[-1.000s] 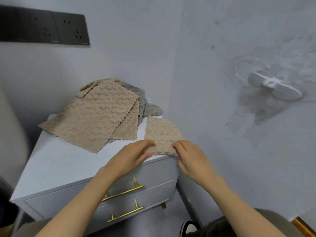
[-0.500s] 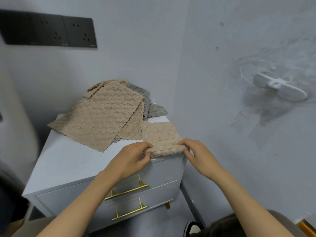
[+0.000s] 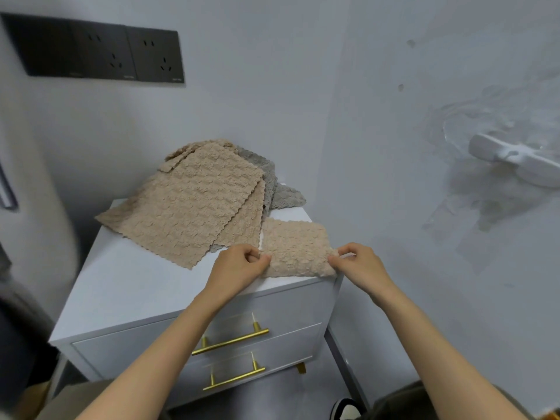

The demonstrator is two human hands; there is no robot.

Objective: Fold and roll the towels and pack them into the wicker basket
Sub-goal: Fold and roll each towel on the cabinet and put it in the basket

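Folded beige towel (image 3: 295,247), near right corner of counter (image 3: 136,283), near edge pinched by curled fingers (image 3: 261,259) of left hand (image 3: 236,268) and right hand (image 3: 363,263); probable risks: skewed roll from uneven turning, slip over adjacent front edge.

Left hand (image 3: 239,268) and right hand (image 3: 360,263) pinch opposite ends of the folded towel (image 3: 295,247).

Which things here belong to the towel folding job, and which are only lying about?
Job: folded beige towel, pinched by the left hand and right hand; beige towel pile; grey towel. The basket is not in view.
Not the job: white cabinet, wall sockets, shoe.
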